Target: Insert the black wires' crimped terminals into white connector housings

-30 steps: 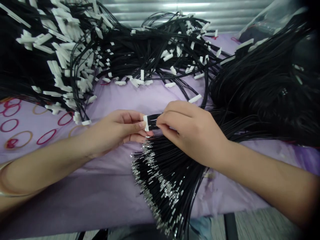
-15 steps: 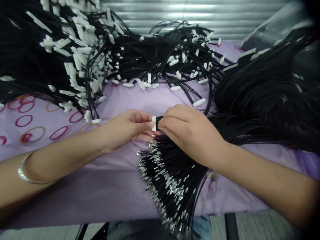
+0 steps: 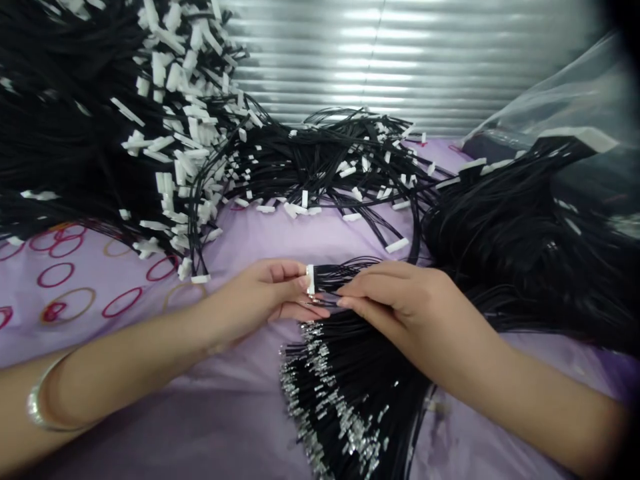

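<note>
Two hands are working above a lilac printed cloth point(image 3: 240, 247). The left hand point(image 3: 260, 297) is pinching a white plastic connector point(image 3: 311, 279) in closed fingers point(image 3: 293, 272), its black wires point(image 3: 345, 272) trailing right. The right hand point(image 3: 407, 303) is curling close against those wires, its grip unclear, just above a fanned silver-tipped wire bundle point(image 3: 340, 393).

A lilac cloth point(image 3: 280, 233) printed with red and gold rings is spread over the surface; a heap of black wires with white connectors point(image 3: 100, 133) is piled on it at left, and a looser wire tangle point(image 3: 330, 167) is laid at far centre; a dense black wire mass point(image 3: 515, 247) is heaped at right, and a fan of metal-tipped wires point(image 3: 345, 400) is spread near centre.
</note>
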`<state>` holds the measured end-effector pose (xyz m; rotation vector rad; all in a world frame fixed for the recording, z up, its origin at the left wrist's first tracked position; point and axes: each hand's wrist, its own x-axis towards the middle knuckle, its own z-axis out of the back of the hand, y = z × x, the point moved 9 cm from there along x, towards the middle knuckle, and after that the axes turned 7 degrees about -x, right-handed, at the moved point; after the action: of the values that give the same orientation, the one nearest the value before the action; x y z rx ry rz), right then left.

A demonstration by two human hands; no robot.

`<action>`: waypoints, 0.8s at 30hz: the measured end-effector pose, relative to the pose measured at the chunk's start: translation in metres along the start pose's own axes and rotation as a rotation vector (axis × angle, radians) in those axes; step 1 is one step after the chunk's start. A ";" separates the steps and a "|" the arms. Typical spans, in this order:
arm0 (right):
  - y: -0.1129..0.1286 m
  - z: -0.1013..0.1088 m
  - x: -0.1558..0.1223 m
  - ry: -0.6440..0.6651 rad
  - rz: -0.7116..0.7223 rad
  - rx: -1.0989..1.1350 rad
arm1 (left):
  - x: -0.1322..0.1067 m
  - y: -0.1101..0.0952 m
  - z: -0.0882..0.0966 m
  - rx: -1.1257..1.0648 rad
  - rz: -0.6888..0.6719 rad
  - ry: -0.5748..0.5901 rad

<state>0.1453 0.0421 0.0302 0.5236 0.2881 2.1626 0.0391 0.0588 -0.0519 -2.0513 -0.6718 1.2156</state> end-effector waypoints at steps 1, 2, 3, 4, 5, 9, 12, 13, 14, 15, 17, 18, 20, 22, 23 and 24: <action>-0.001 0.002 0.000 -0.011 -0.011 -0.015 | 0.000 0.000 0.000 -0.006 0.005 -0.008; -0.001 0.003 0.000 -0.023 -0.013 -0.029 | 0.000 0.000 0.000 -0.015 0.011 -0.015; 0.000 0.004 0.001 -0.036 -0.008 -0.036 | 0.001 0.000 0.001 -0.025 0.013 -0.020; 0.001 0.005 0.001 -0.051 -0.003 -0.034 | 0.000 0.000 0.001 -0.033 0.014 -0.024; 0.001 0.006 0.002 -0.064 0.000 -0.030 | 0.000 0.000 0.001 -0.041 0.017 -0.026; 0.000 0.004 0.004 -0.079 -0.004 -0.034 | -0.001 0.001 0.001 -0.075 0.021 -0.022; 0.000 0.005 0.004 -0.103 0.028 -0.038 | 0.000 0.001 0.002 -0.072 0.018 -0.020; 0.001 0.006 0.004 -0.114 0.041 -0.040 | 0.001 0.001 0.003 -0.065 0.017 -0.020; 0.001 0.007 0.004 -0.126 0.053 -0.045 | 0.001 0.001 0.003 -0.059 0.017 -0.020; 0.002 0.007 0.003 -0.134 0.065 -0.052 | 0.001 0.001 0.003 -0.052 0.016 -0.018; 0.004 0.007 0.003 -0.146 0.090 -0.075 | 0.001 0.001 0.003 -0.035 0.006 -0.009; 0.005 0.006 0.004 -0.150 0.106 -0.090 | 0.001 0.001 0.002 -0.025 -0.003 -0.007; 0.007 0.003 0.005 -0.152 0.136 -0.112 | 0.001 -0.001 0.002 -0.006 -0.032 -0.002; 0.009 0.000 0.006 -0.147 0.154 -0.119 | 0.000 -0.002 0.000 0.007 -0.052 0.002; 0.009 -0.002 0.007 -0.139 0.156 -0.119 | 0.000 -0.002 -0.001 0.012 -0.051 0.003; 0.009 -0.003 0.008 -0.132 0.154 -0.120 | 0.000 -0.001 -0.001 0.016 -0.047 0.003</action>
<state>0.1338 0.0431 0.0332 0.6342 0.0466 2.2644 0.0402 0.0593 -0.0503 -2.0127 -0.7023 1.1879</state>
